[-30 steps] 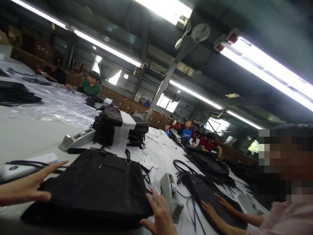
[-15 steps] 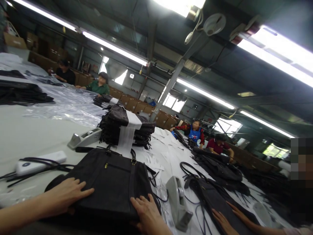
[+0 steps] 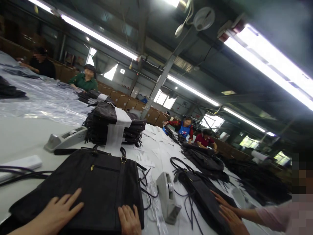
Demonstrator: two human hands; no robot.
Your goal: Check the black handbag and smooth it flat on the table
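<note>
Long fluorescent tubes (image 3: 266,62) blow out to white glare at upper right. The hall beneath is dim, the black bags nearly detailless. Wide-angle tilt bends the edges; corners and far workers are soft.

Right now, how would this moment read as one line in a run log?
left hand: flat on black bag | right hand: flat on bag's near edge | beside: tape dispenser | co-worker's hands: on another bag

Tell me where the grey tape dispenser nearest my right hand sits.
In the head view, the grey tape dispenser stands on the white table, right of the black bag under your right hand, left of a co-worker's bag.
</note>
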